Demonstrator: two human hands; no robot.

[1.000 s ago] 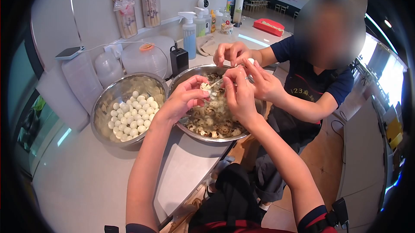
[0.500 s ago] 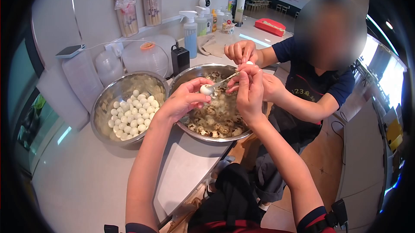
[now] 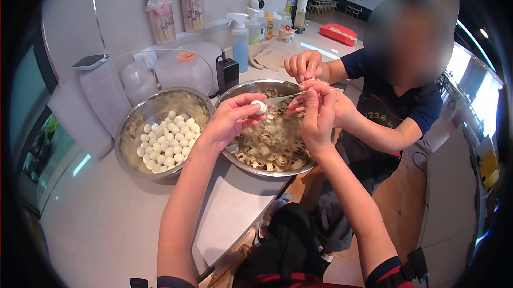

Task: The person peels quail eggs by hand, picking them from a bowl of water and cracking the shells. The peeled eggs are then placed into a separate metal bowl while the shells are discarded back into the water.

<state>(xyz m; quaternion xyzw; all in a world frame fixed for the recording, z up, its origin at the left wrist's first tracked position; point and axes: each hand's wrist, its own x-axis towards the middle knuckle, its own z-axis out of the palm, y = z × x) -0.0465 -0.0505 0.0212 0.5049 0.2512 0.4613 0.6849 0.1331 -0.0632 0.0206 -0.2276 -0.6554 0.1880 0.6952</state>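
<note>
Between the thumb and fingers of my left hand (image 3: pixel 233 119) is a small white peeled egg (image 3: pixel 259 107), held over the near-left side of the steel bowl of water (image 3: pixel 251 169). My right hand (image 3: pixel 317 119) is closed on a slim, spoon-like tool (image 3: pixel 286 97), whose tip points toward the egg but is apart from it. Speckled quail eggs and shell pieces (image 3: pixel 272 158) lie in the cloudy water below. To the left, another steel bowl (image 3: pixel 125 152) holds many peeled white eggs (image 3: pixel 170 141).
Across the bowl, a co-worker's hands (image 3: pixel 307 67) work close behind my right hand. Behind the bowls stand a black adapter (image 3: pixel 227 74), a spray bottle (image 3: pixel 240 47), a brown cloth (image 3: pixel 265 56) and a clear rounded container (image 3: pixel 184 69). A red tray (image 3: pixel 337 34) sits farther back.
The tool's tip has come away from the egg and drawn right with my right hand. My left hand has turned the egg slightly and raised it a little.
</note>
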